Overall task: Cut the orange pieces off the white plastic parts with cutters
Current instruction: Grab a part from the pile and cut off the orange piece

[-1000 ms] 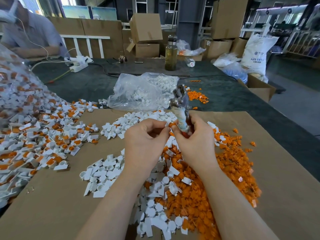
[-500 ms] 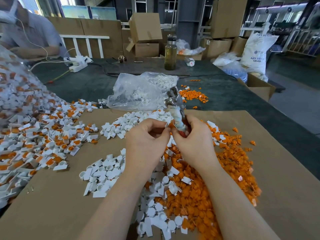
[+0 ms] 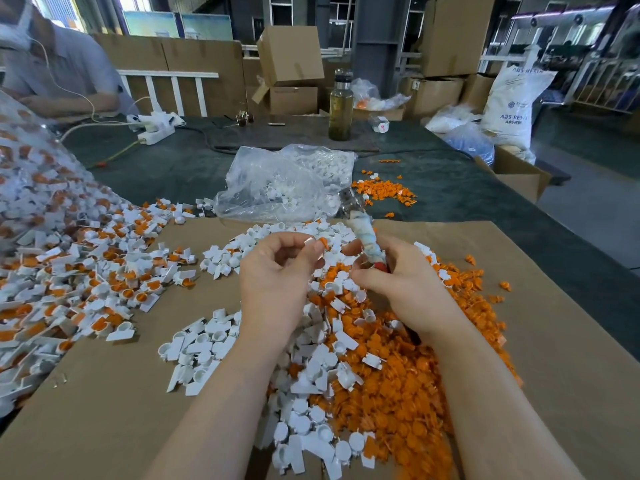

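My left hand (image 3: 277, 275) pinches a small white plastic part with an orange piece (image 3: 317, 244) between thumb and fingertips. My right hand (image 3: 401, 285) grips the cutters (image 3: 363, 233) by their cloth-wrapped handles, jaws pointing up and away, a short gap right of the part. Below both hands lies a mixed heap of cut orange pieces (image 3: 408, 386) and white parts (image 3: 311, 368). A big pile of uncut white-and-orange parts (image 3: 79, 271) spreads at the left.
Brown cardboard (image 3: 104, 410) covers the near table. A clear bag of white parts (image 3: 284, 185) lies behind the hands, with loose orange bits (image 3: 384, 192) beside it. A bottle (image 3: 341, 109), power strips (image 3: 156, 128) and boxes stand farther back. A person (image 3: 52, 71) sits at far left.
My hands have come apart: the left drew the part away to the left, and the cutters tilted slightly left in my right hand.
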